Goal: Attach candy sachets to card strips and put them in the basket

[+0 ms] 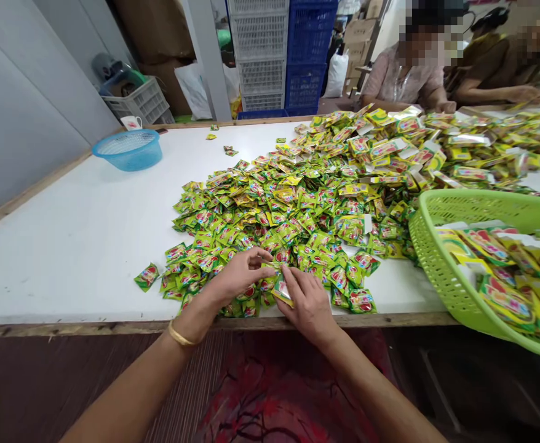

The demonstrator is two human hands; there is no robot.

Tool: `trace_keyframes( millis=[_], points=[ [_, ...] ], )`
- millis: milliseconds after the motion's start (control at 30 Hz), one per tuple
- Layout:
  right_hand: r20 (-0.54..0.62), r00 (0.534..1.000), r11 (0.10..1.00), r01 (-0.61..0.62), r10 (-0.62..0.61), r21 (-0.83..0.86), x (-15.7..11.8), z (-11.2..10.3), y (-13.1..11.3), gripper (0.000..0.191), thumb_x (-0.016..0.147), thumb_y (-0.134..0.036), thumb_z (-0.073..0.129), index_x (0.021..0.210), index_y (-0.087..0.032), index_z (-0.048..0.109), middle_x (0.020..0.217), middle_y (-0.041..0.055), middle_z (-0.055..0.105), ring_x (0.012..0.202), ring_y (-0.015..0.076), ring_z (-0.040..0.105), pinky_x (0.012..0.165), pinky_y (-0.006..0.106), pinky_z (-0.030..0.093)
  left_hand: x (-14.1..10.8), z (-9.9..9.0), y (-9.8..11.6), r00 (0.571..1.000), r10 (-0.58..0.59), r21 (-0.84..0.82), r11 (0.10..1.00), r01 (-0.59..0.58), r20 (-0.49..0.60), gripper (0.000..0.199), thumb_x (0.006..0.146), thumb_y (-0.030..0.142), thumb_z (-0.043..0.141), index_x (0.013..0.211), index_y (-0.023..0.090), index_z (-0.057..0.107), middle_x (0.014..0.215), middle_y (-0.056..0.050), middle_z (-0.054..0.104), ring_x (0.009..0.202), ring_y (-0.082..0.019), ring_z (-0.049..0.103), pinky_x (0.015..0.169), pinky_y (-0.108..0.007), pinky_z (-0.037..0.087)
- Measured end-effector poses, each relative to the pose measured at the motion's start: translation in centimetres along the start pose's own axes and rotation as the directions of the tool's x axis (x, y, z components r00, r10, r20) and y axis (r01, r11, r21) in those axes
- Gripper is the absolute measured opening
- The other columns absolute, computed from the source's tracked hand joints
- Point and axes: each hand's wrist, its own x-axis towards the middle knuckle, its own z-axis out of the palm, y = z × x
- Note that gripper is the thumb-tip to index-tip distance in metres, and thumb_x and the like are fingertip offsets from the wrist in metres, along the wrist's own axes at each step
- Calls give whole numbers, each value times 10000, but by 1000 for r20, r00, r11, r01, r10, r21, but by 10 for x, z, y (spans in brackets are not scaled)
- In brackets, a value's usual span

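Low over the near edge of a heap of small green packets [233, 237], my two hands meet. My right hand [310, 301] is closed around a small yellow and green carton [282, 291], its end tilted toward my left hand. Thumb and fingers of my left hand [238, 274] pinch together at the carton's far end, on what looks like a green packet [270, 266]; the fingers partly cover it. A gold bangle [181, 334] circles my left wrist. One loose packet [147, 277] lies left of the heap.
A green basket [440, 283] of filled cartons overhangs the table edge at right. Beyond lies a pile of yellow cartons [390, 147]. A blue basket [129, 161] stands on the white table [67, 246] at back left. Other people [406, 80] sit across the table, beside stacked crates [259, 55].
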Motion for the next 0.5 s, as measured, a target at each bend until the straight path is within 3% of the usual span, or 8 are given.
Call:
trace_keyframes(
  millis=[67, 200, 400, 500],
  points=[
    [11, 1000, 1000, 21, -21, 20, 0, 0, -1, 530, 875, -326, 496, 1331, -66, 419, 1111, 158, 589, 987, 240, 504, 822, 368, 399, -3, -5, -3, 999, 4, 60, 998, -7, 38, 233, 660, 248, 627, 876, 163, 603, 782, 0, 631, 717, -137, 568, 658, -241, 444],
    [56, 995, 997, 79, -80, 17, 0, -1, -3, 518, 874, -291, 487, 1337, -69, 414, 1138, 163, 586, 1000, 251, 510, 803, 380, 405, 1, 3, -9, 998, 39, 248, 968, -27, -42, 137, 651, 159, 578, 786, 160, 602, 634, 39, 553, 608, -108, 495, 574, -220, 379],
    [-12, 1000, 1000, -28, 28, 15, -1, 0, 1, 586, 881, -343, 485, 1397, -107, 337, 1113, 150, 592, 963, 241, 529, 816, 383, 418, 8, 11, 1, 998, -40, -119, 992, 46, 49, 263, 652, 203, 625, 887, 177, 510, 564, 79, 519, 536, -94, 517, 536, -203, 400],
    [-33, 998, 998, -52, 53, 27, 0, 0, 2, 590, 883, -352, 492, 1397, -111, 331, 1121, 148, 590, 977, 237, 529, 816, 370, 420, 1, 5, 5, 1000, -20, -97, 995, 18, -21, 252, 638, 181, 642, 861, 181, 523, 698, 30, 616, 673, -123, 600, 646, -239, 466]
  ],
)
